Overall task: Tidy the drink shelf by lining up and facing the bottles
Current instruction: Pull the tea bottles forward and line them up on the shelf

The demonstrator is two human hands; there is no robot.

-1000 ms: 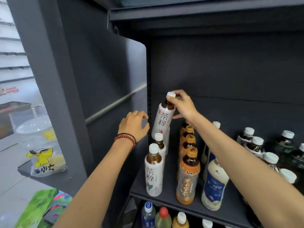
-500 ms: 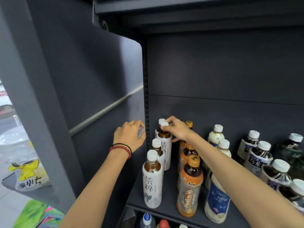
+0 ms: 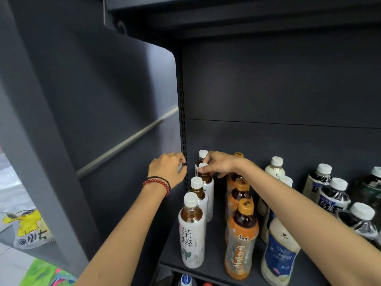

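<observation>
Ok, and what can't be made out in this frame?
Head view only.
The left hand: whether its curled fingers hold anything; its own back hides them.
The white-capped brown tea bottle gripped by the right hand: label facing, hidden by front bottles.
The rearmost white-capped bottle: body, behind that hand.
The lower-shelf bottles: cut off by bottom edge.

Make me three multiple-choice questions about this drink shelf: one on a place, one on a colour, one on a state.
1. The right hand is at: A the leftmost row's third bottle cap; B the lower shelf; C a dark bottle.
2. The second row's front bottle has a cap coloured: A white; B orange; C green.
3. The front white-label bottle is: A lying; B held tilted; C upright.
Key: A, fingers pinch that cap; B, its cap is orange; C, it stands free on the shelf.
</observation>
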